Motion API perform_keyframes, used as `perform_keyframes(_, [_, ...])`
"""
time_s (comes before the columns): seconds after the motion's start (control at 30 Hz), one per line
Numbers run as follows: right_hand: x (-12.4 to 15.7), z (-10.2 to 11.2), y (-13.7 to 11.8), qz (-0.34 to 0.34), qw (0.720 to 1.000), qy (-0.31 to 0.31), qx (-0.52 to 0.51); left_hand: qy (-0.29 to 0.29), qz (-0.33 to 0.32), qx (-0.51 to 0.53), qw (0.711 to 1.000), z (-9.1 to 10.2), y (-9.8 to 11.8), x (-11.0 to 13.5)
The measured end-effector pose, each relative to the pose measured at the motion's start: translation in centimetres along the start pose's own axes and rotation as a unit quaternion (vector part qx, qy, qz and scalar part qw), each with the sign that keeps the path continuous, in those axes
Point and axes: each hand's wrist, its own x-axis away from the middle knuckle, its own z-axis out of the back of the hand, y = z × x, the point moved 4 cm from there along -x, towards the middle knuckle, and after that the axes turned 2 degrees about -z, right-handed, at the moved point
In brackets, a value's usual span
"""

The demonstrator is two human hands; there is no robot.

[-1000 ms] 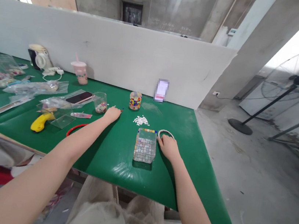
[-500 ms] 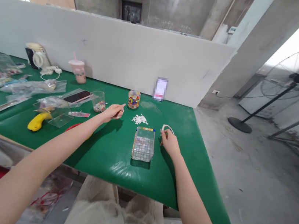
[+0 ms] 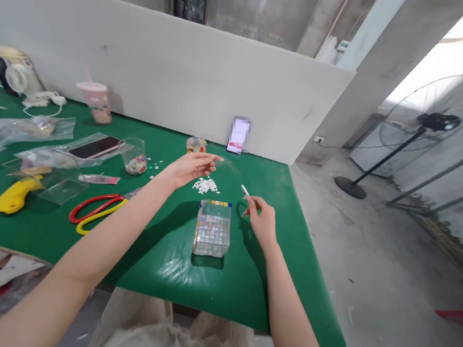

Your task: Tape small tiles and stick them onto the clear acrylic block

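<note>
My left hand (image 3: 193, 170) hovers above the pile of small white tiles (image 3: 206, 186), palm down, fingers stretched to the right and apart; I see nothing held in them. Behind it, a round jar (image 3: 196, 145) covered in coloured mosaic tiles is partly hidden. My right hand (image 3: 261, 217) is closed, pinching a thin white ring (image 3: 245, 191) seen nearly edge-on; its exact kind is unclear. Between my forearms a clear square container (image 3: 213, 229) rests on the green table, with pale tiles on it and a row of coloured tiles along its far edge.
Left of my hands are a clear cup of beads (image 3: 136, 165), red-and-yellow scissors (image 3: 99, 209), a yellow-handled tool (image 3: 17, 195), a phone (image 3: 95, 147) and a pink cup (image 3: 97, 103). Another phone (image 3: 239, 135) leans on the white partition (image 3: 176, 74). The green table (image 3: 294, 245) ends at right.
My left hand has moved right and its pinched fingers have stretched out. My right hand has turned the white ring from a visible loop to nearly edge-on. The view has shifted right.
</note>
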Motion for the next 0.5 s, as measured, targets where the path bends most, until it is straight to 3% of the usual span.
perform_keyframes(0.13, [-0.5,2.9,-5.7,0.106,0.993,0.031,-0.05,-0.021,-0.085,-0.021,0.996,-2.5,4.0,1.7])
perform_keyframes(0.3, [-0.5,5.7,-13.5,0.222,0.971,-0.011,-0.093,-0.013,-0.168,-0.056,0.984,-3.1,7.4,5.3])
perform_keyframes(0.43, [0.4,5.9,-16.6,0.294,0.952,-0.003,-0.087,-0.124,-0.197,-0.149,0.961,-3.3,8.3,7.7])
perform_keyframes(0.5, [0.9,5.7,-16.9,0.329,0.942,-0.001,-0.072,-0.148,-0.206,-0.187,0.949,-3.3,8.5,8.4])
